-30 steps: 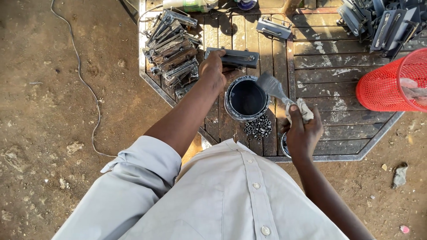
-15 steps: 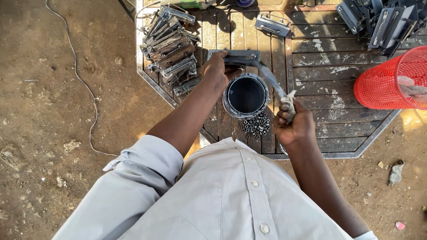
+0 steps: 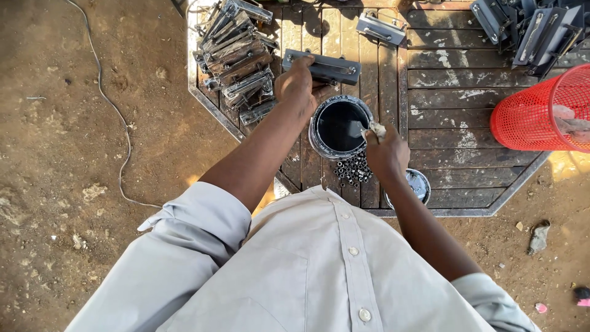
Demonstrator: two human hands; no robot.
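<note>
Our right hand (image 3: 387, 154) has brought its gripped brush (image 3: 367, 130) down into the paint can (image 3: 340, 126). Our left hand (image 3: 296, 86), just behind the can, still pins the metal bracket (image 3: 329, 66), so we judge it is reloading for that piece.

The open can (image 3: 340, 126) of black paint stands upright on the table (image 3: 455, 98). Just behind it lies a dark metal bar (image 3: 329, 66), flat and crosswise. A brush (image 3: 369, 130) dips over the can's right rim.

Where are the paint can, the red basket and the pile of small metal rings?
paint can (image 3: 339, 126), head view, on the dark paint inside it.
red basket (image 3: 534, 114), head view, on its mesh side wall.
pile of small metal rings (image 3: 353, 171), head view, on the middle of the heap.
</note>
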